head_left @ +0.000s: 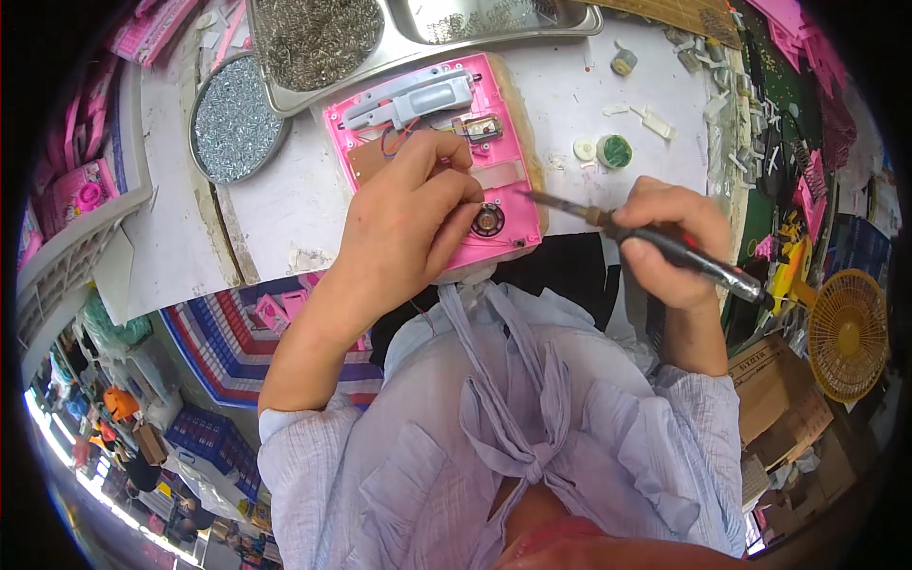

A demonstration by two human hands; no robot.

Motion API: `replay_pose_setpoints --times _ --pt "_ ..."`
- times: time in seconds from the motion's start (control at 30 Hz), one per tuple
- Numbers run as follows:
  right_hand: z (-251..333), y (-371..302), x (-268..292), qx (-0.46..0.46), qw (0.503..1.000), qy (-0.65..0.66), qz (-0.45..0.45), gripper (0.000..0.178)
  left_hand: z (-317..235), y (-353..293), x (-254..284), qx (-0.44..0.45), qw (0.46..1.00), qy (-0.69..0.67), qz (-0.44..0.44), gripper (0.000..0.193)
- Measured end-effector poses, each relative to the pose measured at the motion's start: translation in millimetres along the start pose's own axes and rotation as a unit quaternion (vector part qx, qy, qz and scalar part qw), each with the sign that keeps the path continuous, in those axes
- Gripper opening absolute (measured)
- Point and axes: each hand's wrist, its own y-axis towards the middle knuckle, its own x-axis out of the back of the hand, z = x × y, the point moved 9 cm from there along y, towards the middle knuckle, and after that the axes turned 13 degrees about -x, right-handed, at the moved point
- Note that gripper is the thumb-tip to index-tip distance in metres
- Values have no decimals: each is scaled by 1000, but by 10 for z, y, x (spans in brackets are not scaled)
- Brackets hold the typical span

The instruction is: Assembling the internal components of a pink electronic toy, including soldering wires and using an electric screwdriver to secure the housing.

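A pink plastic housing [527,214] lies face down on the white table, its inside showing. In it are a grey plastic part [432,98], a small motor [483,128], a brown circuit board [369,160], a round speaker [488,220] and thin red and blue wires [391,140]. My left hand [404,209] rests over the board and the housing's middle, fingers curled in a pinch; whatever they hold is hidden. To the right, my right hand [676,237] grips a soldering iron [689,258] by its black handle. The iron's tip points left, over the housing's right edge near the speaker.
A round dish of small screws [237,119] stands left of the housing. Behind it sits a metal tray [418,43] holding springs. A green round piece [614,151] and loose white parts lie right, with a yellow fan [848,334] beyond.
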Motion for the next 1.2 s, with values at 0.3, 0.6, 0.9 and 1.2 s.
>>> replay_pose_setpoints --times 0.3,0.6,0.9,1.2 --pt "46 81 -262 54 994 -80 45 23 -27 -11 -20 -13 999 39 12 21" --pt "74 122 -335 66 991 -97 58 22 -48 10 -9 -31 998 55 -3 15" --pt "75 121 -300 47 993 -98 46 22 -38 -5 -21 -28 998 48 1 20" --pt "21 15 -103 25 997 -76 5 23 -33 -5 -10 -26 999 41 -7 14"
